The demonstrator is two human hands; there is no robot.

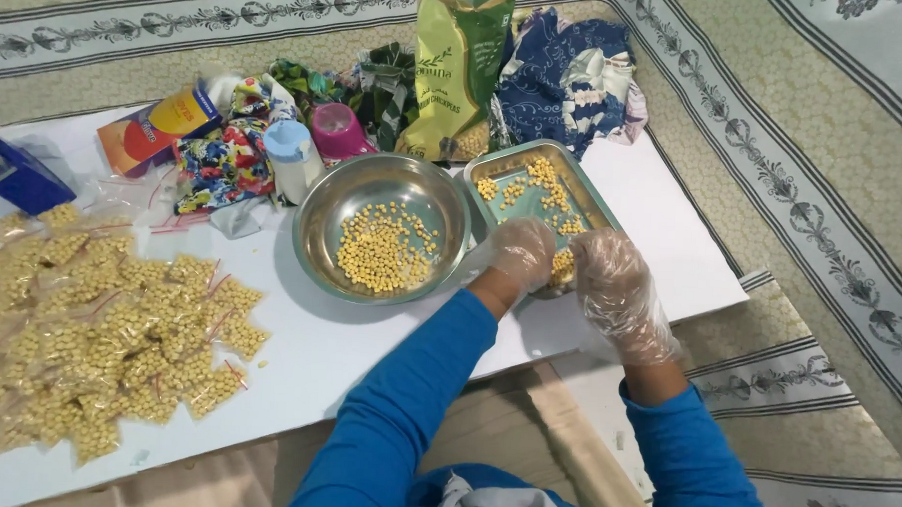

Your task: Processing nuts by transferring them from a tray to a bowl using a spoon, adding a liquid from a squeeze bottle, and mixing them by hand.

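Landmark: round steel bowl (382,226), shiny, shallow, on white table (661,251).
Bowl contents: yellow chickpeas (383,251), small, round, matte, loose pile on bottom.
Tray: rectangular steel tray (506,167), touching bowl's right rim; scattered chickpeas inside, same yellow.
Left hand (523,251): clear crinkled plastic glove, just right of bowl, at tray's near edge, fingers curled over chickpeas; actual grasp cannot be told.
Right hand (615,289): same glove, further right of bowl, at tray's near right corner, fingers bent down; held or not, cannot tell.
Sleeves: blue, smooth knit.
Bags: small clear plastic packets of chickpeas (98,341), lumpy, red ties, heaped well left of bowl.
Pouch: tall green pouch (455,69), glossy, upright just behind bowl.
Cups: pink plastic cup (337,130) and pale blue bottle (294,158), behind bowl's left rim.
Cloth: patterned fabric (567,73), crumpled, behind tray.
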